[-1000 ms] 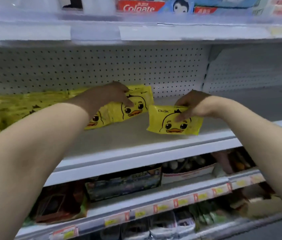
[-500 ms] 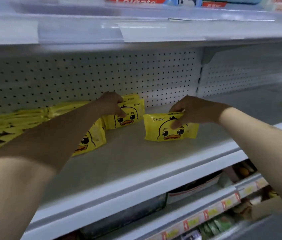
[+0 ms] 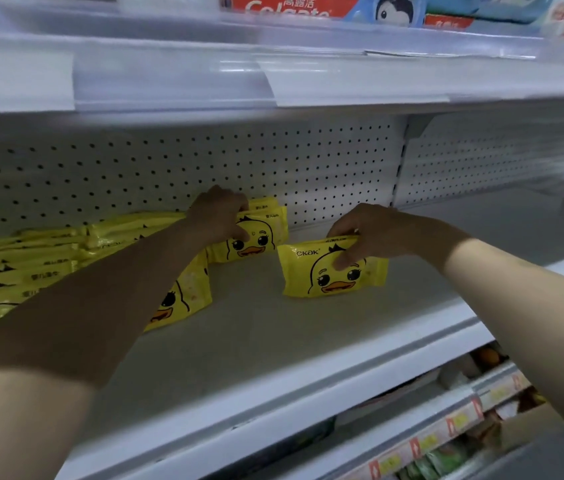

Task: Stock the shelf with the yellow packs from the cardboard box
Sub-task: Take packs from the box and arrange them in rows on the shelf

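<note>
Item: duck pack [image 3: 334,271], standing upright on the shelf [image 3: 273,348], well forward of the pegboard [image 3: 169,168]. We are pinching its top edge with the right hand [image 3: 374,233], thumb on the face and fingers behind, likely so it is facing out.

Item: rear packs [image 3: 259,237], sitting against the pegboard. We are gripping their tops with the left hand [image 3: 220,216], apparently to stop them toppling.

Item: yellow row [image 3: 31,258], lying along the pegboard's foot, leftward.

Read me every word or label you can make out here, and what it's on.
"Colgate", "高露洁": red box.
"ckak": pack in the right hand.
Small print on the stacked packs: too blurred.
Price tags: too blurred.
</note>
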A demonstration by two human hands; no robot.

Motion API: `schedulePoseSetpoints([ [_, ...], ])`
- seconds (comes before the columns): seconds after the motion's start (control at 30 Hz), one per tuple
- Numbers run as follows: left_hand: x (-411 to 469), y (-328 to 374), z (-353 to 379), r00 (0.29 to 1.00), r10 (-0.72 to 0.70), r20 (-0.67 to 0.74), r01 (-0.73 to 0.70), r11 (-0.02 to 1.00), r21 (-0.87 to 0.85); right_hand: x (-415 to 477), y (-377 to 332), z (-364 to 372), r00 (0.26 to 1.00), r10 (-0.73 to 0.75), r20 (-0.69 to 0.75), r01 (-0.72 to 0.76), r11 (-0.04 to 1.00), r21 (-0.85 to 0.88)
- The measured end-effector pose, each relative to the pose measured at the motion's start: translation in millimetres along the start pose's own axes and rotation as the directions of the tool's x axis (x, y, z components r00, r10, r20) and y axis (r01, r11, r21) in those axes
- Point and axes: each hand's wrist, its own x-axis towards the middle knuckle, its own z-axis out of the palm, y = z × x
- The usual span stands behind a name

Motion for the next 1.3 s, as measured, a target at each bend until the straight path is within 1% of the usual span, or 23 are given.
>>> schedulePoseSetpoints([
  [0.1,0.9,0.8,-2.1,1.0,-0.01,-0.029,0.011,0.999,0.039,7.2,1.4,0.7,1.0,-0.007,0.013,0.007,1.0,0.017],
  [0.23,1.8,-4.8,1.9,0.999,-0.025,-0.041,0.023,0.999,-0.044,22.4,1.4,3.8,0.998,-0.041,0.04,0.038,0.997,0.072],
  [0.3,2.9,-9.0,0.1,0.998,-0.032,-0.057,0.023,0.988,-0.154,32.9,-1.7,6.9,0.998,-0.05,0.037,0.046,0.995,0.086],
  [0.4,0.7,-17.4,-11.3,0.984,-0.135,-0.115,0.08,0.917,-0.39,53.5,-10.4,12.8,0.997,-0.076,0.026,0.073,0.993,0.089],
  [0.43,-1.6,-21.3,-15.3,0.977,-0.164,-0.135,0.09,0.896,-0.434,61.7,-14.0,15.1,0.995,-0.096,0.025,0.094,0.993,0.077],
  [0.53,-14.6,-32.4,-24.9,0.963,-0.198,-0.181,0.086,0.867,-0.491,84.9,-27.9,20.9,0.99,-0.139,0.014,0.139,0.99,0.024],
  [0.63,-26.0,-38.3,-30.7,0.95,-0.244,-0.194,0.117,0.856,-0.503,106.9,-44.0,27.2,0.985,-0.173,-0.013,0.172,0.984,-0.054],
  [0.73,-35.4,-39.1,-35.4,0.935,-0.275,-0.226,0.133,0.859,-0.495,124.1,-51.5,35.2,0.974,-0.206,-0.1,0.19,0.971,-0.147],
  [0.87,-51.3,-31.6,-41.1,0.93,-0.294,-0.221,0.163,0.868,-0.469,126.6,-56.6,45.6,0.946,-0.242,-0.215,0.159,0.925,-0.345],
  [0.9,-55.4,-29.0,-42.5,0.929,-0.298,-0.218,0.171,0.871,-0.461,124.5,-58.2,47.8,0.939,-0.247,-0.239,0.147,0.916,-0.372],
  [0.97,-65.9,-22.7,-46.0,0.93,-0.304,-0.207,0.189,0.878,-0.439,115.6,-61.0,51.6,0.928,-0.23,-0.294,0.122,0.931,-0.344],
  [1.1,-91.5,-8.6,-51.0,0.931,-0.344,-0.121,0.262,0.862,-0.433,88.1,-64.5,50.1,0.908,-0.207,-0.364,0.143,0.971,-0.194],
  [1.23,-132.4,16.8,-54.8,0.905,-0.423,-0.042,0.357,0.811,-0.463,39.9,-70.0,43.0,0.91,-0.223,-0.35,0.2,0.975,-0.101],
  [1.3,-158.4,31.4,-56.6,0.889,-0.457,-0.01,0.402,0.792,-0.459,11.8,-74.7,39.8,0.923,-0.23,-0.307,0.208,0.973,-0.104],
])
